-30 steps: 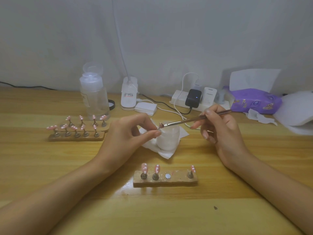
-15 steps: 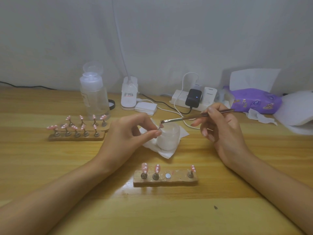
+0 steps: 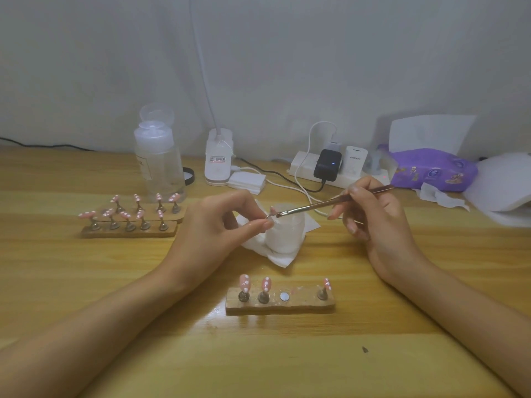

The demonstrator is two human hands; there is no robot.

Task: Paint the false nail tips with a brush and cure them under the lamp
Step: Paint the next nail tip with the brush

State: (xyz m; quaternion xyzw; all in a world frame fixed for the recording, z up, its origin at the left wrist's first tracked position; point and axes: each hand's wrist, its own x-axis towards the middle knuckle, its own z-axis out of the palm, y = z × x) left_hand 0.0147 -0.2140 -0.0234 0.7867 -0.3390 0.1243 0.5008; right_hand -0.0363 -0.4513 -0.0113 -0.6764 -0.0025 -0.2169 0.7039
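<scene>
Head view: wooden table point(image 3: 86, 282), grey wall point(image 3: 287, 67) behind.

Cup point(image 3: 284, 237) seemingly on tissue point(image 3: 275, 255)

Back of the desk's cluttered: clear pump bottle point(image 3: 159, 162), white power strip point(image 3: 304, 165) with a black charger point(image 3: 327, 165) plugged in, purple tissue pack point(image 3: 431, 170).

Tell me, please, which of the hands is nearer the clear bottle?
Left. The left hand sits just right of the clear bottle; the right hand is farther right, past the white cup.
</scene>
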